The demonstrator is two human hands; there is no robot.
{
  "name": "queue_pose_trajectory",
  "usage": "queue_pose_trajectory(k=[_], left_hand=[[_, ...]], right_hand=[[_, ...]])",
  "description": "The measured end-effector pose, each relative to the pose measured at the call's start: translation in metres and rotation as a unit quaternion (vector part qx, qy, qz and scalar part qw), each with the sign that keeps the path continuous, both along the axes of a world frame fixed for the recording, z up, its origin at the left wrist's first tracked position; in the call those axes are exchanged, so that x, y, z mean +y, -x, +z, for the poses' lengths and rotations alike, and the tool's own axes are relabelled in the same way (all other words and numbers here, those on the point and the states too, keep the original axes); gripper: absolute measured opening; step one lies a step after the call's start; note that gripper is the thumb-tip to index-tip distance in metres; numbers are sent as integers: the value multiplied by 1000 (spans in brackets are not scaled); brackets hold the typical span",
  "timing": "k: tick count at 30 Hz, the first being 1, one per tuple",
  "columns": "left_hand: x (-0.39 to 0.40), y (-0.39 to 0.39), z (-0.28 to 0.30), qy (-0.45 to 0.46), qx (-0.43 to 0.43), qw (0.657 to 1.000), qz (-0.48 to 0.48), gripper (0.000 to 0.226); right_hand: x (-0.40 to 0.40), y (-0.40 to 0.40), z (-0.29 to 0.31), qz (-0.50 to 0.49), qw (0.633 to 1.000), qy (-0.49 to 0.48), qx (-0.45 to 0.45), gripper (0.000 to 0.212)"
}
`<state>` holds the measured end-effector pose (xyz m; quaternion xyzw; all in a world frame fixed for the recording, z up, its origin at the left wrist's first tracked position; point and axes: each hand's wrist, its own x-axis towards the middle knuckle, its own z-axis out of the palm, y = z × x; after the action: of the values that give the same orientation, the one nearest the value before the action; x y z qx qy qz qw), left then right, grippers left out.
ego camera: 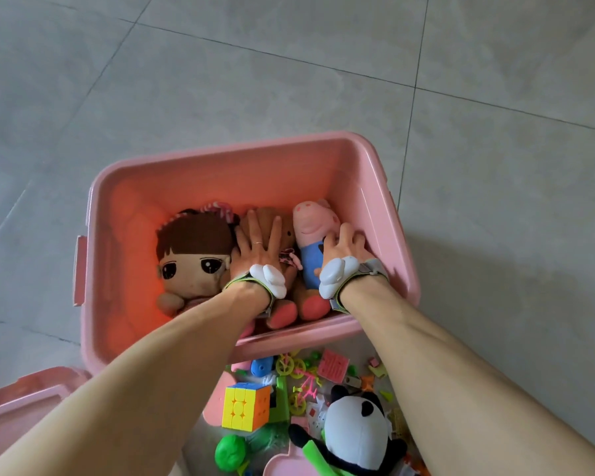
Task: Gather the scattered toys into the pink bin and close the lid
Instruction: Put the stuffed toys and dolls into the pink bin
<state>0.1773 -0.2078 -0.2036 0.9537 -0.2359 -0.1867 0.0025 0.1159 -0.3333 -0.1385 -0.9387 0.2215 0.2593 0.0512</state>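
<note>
Pink bin [368, 187]: it stands open on the grey tiled floor [289, 63] in front of us, with three soft toys lying inside.
Doll [193, 255]: big-headed, brown-haired, it lies face up in the left part of the bin.
Bear [285, 235]: a brown plush in the middle of the bin, between the doll and the pig, mostly hidden under our hand.
Pig [311, 221]: a pink plush in a blue top, lying against the right wall of the bin.
Left hand [255, 249]: we press it flat on the bear, fingers straight and spread, gripping nothing; a white device is strapped at the wrist.
Right hand [340, 247]: our fingers curl round the pig's side, next to the bin's right wall; the same kind of white device sits on this wrist.
Lid [21, 407]: pink, it lies on the floor at our lower left, just beside the bin's near corner.
Loose toys: a heap lies on the floor just before the bin's near wall.
Cube [246, 405]: a coloured puzzle cube at the heap's left side.
Panda [356, 431]: a black and white plush to the right of the cube.
Ball [230, 453]: green, below the cube.
Small parts [303, 376]: pink, yellow and green plastic pieces lie between the cube, the panda and the bin.
</note>
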Motion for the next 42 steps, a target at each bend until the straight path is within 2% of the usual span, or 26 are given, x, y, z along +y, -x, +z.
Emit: queue_pose_trajectory(k=[2,5,7,9,13,17,20,23,26,30,34,39,42], left_hand=[[1,-4,-5,5,17,1000,2,95],[2,-16,-3,0,55,998,-6,101],[0,-19,1,-9,74,997,1,101],[-3,-19,5,-4,81,997,19,99],[-9,-23,16,-23,116,992,37,94],[-17,-28,57,-48,98,994,30,77],[-16,-28,88,12,148,989,17,49],[-6,-14,129,28,125,991,-25,30],[5,2,167,56,98,993,-23,25],[20,30,208,71,90,992,-60,20],[42,61,247,94,104,987,-76,27],[68,105,269,127,68,982,-123,17],[83,131,272,131,68,980,-134,19]], right_hand=[[-1,-3,-5,-12,1000,-6,9,68],[-8,-13,-1,-83,992,-97,9,63],[-14,-17,1,-93,986,-137,9,56],[-17,-12,4,-78,990,-119,13,49],[-16,-1,20,-46,994,-93,25,48],[-15,2,46,-79,986,-143,-42,43],[-9,9,70,-120,973,-179,-88,39],[-2,22,98,-146,959,-210,-118,34],[7,41,128,-131,962,-209,-116,17],[23,72,161,-109,964,-201,-136,32],[43,104,192,-77,965,-191,-161,29],[60,144,211,-74,959,-177,-209,20],[67,170,218,-73,957,-170,-223,24]])
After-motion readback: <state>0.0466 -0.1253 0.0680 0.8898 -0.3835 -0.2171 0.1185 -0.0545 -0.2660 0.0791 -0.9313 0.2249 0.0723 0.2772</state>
